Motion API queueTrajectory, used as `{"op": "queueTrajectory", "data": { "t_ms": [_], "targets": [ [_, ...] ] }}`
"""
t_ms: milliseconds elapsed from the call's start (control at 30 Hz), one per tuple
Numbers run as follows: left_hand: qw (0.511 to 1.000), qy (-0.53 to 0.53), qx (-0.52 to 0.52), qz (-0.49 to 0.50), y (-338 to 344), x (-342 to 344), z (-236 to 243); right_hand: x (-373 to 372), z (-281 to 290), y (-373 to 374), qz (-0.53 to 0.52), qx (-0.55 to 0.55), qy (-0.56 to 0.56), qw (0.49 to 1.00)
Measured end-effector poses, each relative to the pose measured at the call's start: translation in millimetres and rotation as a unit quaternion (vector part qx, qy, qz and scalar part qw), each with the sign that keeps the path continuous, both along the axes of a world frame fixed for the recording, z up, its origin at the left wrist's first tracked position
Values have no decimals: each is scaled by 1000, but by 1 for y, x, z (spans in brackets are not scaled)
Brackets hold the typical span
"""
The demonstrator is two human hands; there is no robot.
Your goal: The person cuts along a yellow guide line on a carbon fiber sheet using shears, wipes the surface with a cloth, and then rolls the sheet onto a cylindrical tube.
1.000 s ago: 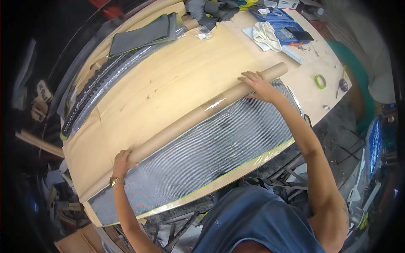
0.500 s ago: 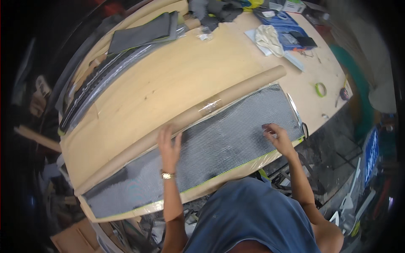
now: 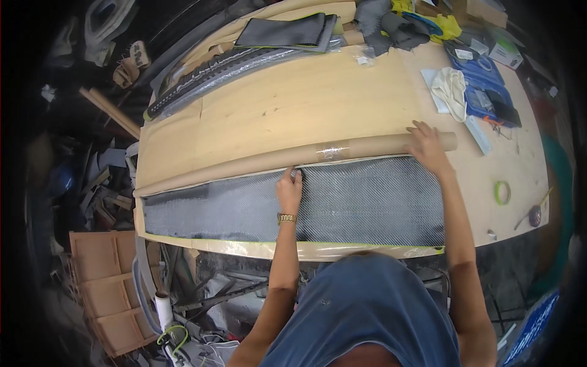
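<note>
A long dark grey woven carbon-fibre cloth [image 3: 367,202] lies flat along the near side of the table, a yellow-green line on its near edge. Against its far edge rests a long brown cardboard tube [image 3: 257,160] with clear tape around its middle. My left hand [image 3: 289,188] is at the cloth's far edge beside the tube, thumb and forefinger pinched together on that edge. Close to the tube's right end, my right hand [image 3: 429,150] lies over it with fingers spread. My right forearm crosses the cloth's right end and covers part of it.
Folded dark cloth [image 3: 287,30] and plastic-wrapped rolls [image 3: 214,79] lie at the far left. At the far right are a blue case [image 3: 483,79], a white glove [image 3: 449,92], and a steel ruler [image 3: 478,136]. Green tape [image 3: 502,192] sits near the right edge.
My right hand has gone from above the cloth to the tube's right end. My left hand has closed at the cloth's far edge. The view has turned, so the table appears more level.
</note>
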State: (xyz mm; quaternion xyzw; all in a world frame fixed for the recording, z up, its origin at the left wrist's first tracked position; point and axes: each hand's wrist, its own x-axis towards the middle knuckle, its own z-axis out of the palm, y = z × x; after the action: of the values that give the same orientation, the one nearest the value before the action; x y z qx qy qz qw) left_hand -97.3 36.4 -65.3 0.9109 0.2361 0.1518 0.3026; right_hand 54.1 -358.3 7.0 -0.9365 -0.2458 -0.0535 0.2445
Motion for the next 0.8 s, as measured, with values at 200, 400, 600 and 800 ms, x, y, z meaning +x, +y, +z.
{"op": "queueTrajectory", "data": {
  "t_ms": [200, 400, 600, 800],
  "targets": [
    [999, 22, -11, -24, -3, -3, 11, 21, -3, -36, 58, -63, 116, 990],
    [991, -74, 105, -31, -19, -8, 10, 53, -9, -48, 96, -15, 194, 976],
    [971, 82, 197, -104, -72, -33, -11, 34, -25, -16, 73, -40, 73, 994],
    [966, 117, 207, -102, -77, -33, -23, 24, -26, 2, 85, -34, -15, 996]
  ]
}}
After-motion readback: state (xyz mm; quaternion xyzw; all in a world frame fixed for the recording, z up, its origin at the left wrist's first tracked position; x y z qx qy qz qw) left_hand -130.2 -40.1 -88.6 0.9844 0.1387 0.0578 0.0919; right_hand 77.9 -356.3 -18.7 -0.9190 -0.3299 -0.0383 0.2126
